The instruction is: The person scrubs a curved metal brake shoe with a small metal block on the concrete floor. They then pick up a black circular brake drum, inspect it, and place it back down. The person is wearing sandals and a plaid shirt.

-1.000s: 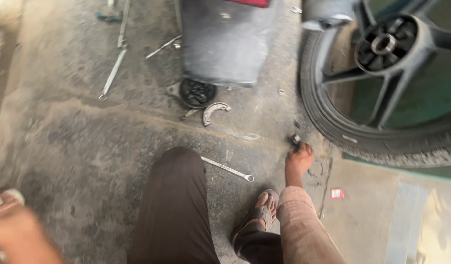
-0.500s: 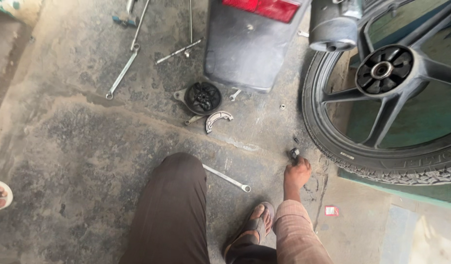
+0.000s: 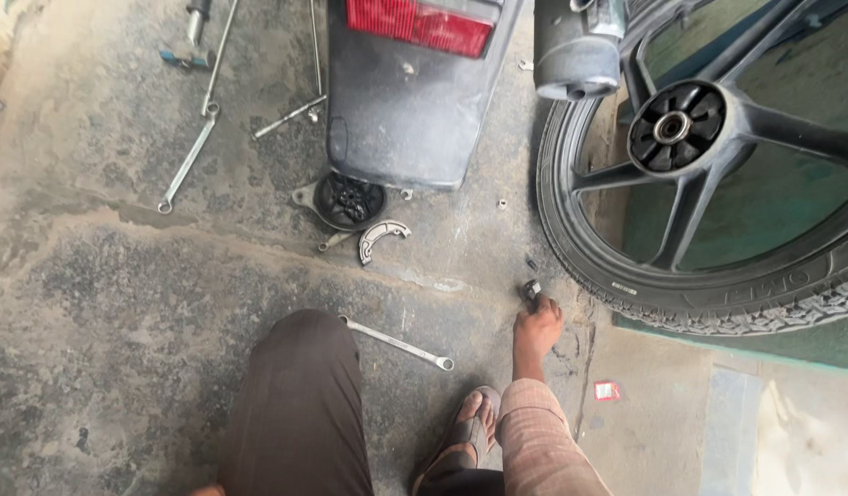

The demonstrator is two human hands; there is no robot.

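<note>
Lower middle of the frame, right hand (image 3: 537, 329) down on the concrete floor (image 3: 121, 303), grip closed round a small dark metal part (image 3: 531, 293), just beside the black wheel (image 3: 709, 184), long spanner (image 3: 396, 343) lying left of it, left hand out of frame

Left hand out of frame. Right hand (image 3: 537, 328) low on the floor, its fingers (image 3: 545, 308) closed over a small dark part (image 3: 531, 292) too small to identify, lower end hidden in the grip. Wrench (image 3: 398, 343) near end covered by the knee (image 3: 300, 386). Wheel (image 3: 718, 184) cut by the right edge; tail light (image 3: 419, 23) and exhaust (image 3: 580, 46) cut by the top edge. Hammer-like tool (image 3: 192, 41) partly cropped at top.
</note>
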